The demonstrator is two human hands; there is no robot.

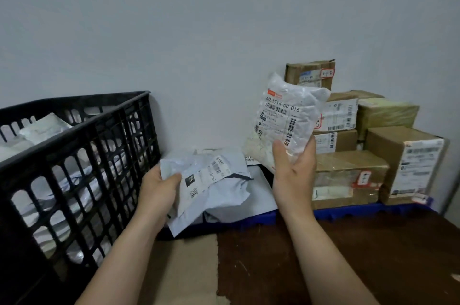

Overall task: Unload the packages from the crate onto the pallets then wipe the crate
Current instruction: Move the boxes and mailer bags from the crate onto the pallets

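Observation:
A black slatted crate stands at the left, with several white mailer bags still inside. My left hand grips a pale blue-grey mailer bag by its left edge, low over the blue pallet. My right hand holds a white padded package with barcode labels upright in the air, above the pallet and in front of the stacked boxes.
Several brown cardboard boxes are stacked on the pallet against the white wall at the right. More flat mailers lie on the pallet beneath my hands. Dark brown floor and a sheet of cardboard lie in front.

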